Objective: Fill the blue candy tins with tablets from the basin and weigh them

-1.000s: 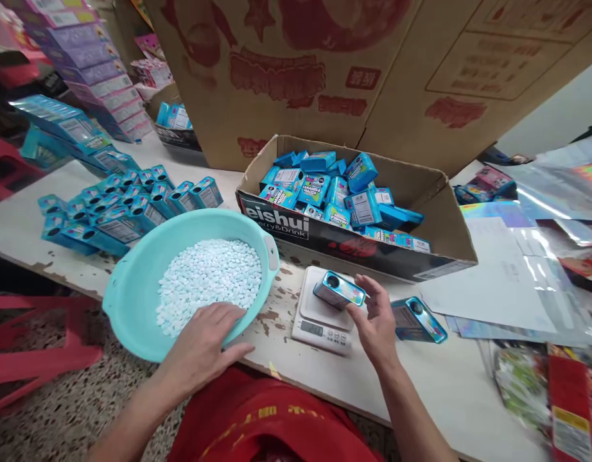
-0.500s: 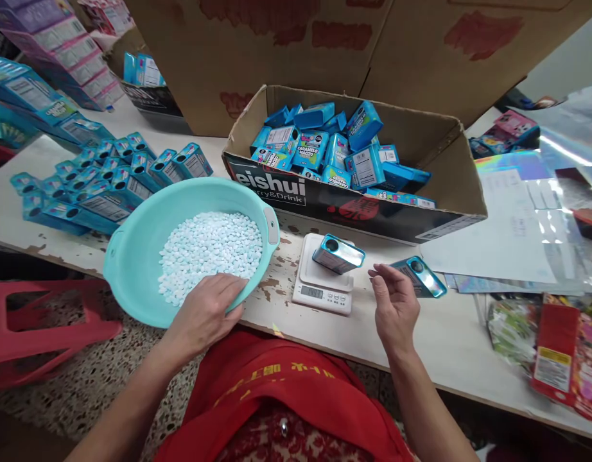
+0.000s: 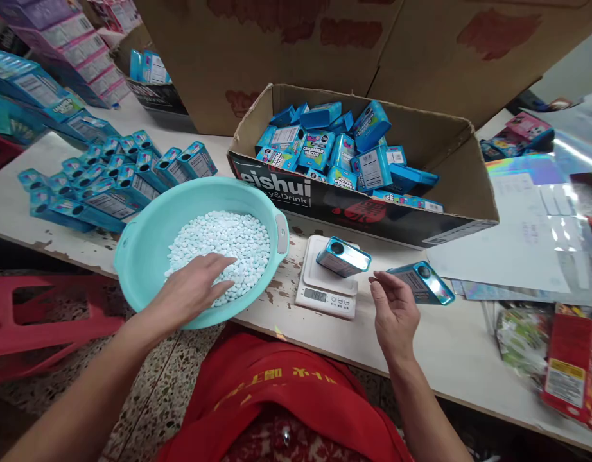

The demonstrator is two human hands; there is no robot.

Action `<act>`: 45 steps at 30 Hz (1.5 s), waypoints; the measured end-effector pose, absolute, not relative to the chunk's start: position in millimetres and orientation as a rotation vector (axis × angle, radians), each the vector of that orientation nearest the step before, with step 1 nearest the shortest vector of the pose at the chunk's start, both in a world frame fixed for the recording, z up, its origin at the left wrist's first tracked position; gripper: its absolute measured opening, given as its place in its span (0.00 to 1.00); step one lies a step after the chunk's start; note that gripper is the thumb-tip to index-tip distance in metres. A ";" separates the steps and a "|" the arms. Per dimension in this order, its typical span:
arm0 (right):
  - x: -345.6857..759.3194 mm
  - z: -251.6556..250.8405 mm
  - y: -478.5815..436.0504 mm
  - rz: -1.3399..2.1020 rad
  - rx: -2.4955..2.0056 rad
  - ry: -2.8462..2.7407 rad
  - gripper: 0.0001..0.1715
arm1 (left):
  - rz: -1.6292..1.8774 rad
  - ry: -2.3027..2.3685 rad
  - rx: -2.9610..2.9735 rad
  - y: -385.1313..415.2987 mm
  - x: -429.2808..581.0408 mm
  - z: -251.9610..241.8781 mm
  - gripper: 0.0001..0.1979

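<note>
table (image 3: 450,359): white and chipped, with big cardboard cartons behind it.
bowl (image 3: 149,247): teal, at the near edge, holding a heap of pale tablets (image 3: 228,234).
left hand (image 3: 192,289): in the bowl, fingers spread flat on the tablets, gripping none.
right hand (image 3: 397,314): empty, fingers loosely curled, between the scale (image 3: 320,279) and a second tin (image 3: 424,282).
tin (image 3: 343,256): blue, on its side on the scale, hole up.
step: probably weighing the tin mid-fill.
next move calls for: pinching a few tablets and aiming at the small hole.
behind: a box (image 3: 354,215) of blue packs.

I read "eishui" and "rry&Drink" on the cardboard tray's black front (image 3: 325,204), and "CARAMELO MACIZO" on a blue box (image 3: 316,149) inside it.
</note>
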State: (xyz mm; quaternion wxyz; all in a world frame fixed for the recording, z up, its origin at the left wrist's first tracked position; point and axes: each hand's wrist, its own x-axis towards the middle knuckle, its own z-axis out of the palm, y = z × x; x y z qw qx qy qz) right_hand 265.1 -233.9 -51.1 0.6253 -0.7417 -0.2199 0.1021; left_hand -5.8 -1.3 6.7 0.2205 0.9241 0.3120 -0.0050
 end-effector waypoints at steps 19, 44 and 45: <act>270.9 -51.6 -236.4 0.272 -1.745 -0.417 0.25 | 0.414 1.071 1.187 32.2 -16.9 29.0 0.15; 244.9 -100.0 -295.3 -0.373 -1.982 -1.125 0.08 | -0.129 0.090 2.771 -22.7 196.7 67.9 0.10; 245.0 -100.0 -295.1 -0.369 -1.979 -1.125 0.08 | -0.122 0.078 2.779 -22.9 196.5 68.9 0.10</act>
